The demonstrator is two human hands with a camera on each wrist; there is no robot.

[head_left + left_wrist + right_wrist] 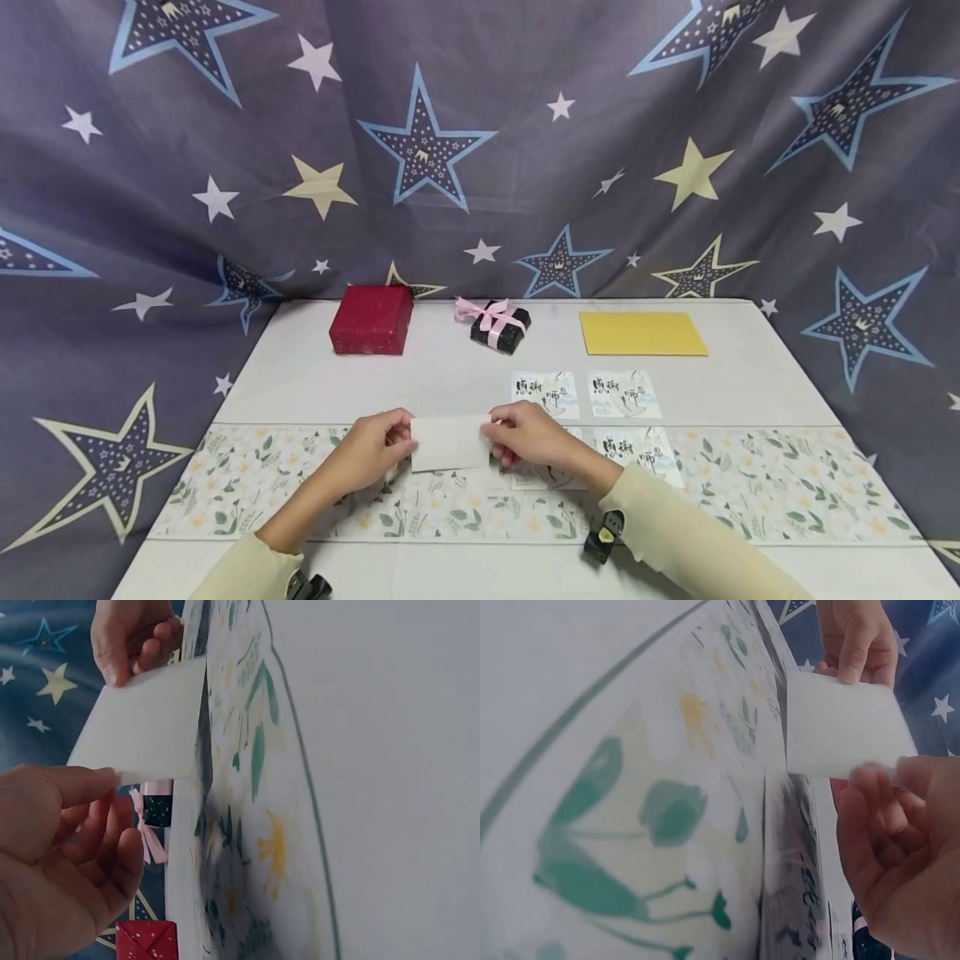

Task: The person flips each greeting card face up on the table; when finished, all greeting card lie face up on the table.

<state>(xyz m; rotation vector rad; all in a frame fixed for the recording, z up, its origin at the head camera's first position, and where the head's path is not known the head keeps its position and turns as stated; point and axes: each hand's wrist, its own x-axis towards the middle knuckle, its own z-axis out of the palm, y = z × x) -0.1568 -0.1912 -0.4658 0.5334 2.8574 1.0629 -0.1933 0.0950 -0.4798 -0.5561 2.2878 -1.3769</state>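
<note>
A plain white card (450, 443) stands upright on its lower edge over the floral band of the tablecloth (750, 492). My left hand (375, 450) pinches its left end and my right hand (525, 433) pinches its right end. The card (142, 724) also shows in the left wrist view between my left hand (67, 855) and my right hand (131, 634). The right wrist view has the card (844, 727) held by my right hand (900, 847) near and my left hand (859, 641) far.
Printed stickers (545, 393) (624, 393) (641, 450) lie just right of my hands. At the back stand a red gift box (372, 319), a small black box with a pink ribbon (498, 325) and a yellow envelope (642, 333). A star-patterned curtain (480, 142) hangs behind.
</note>
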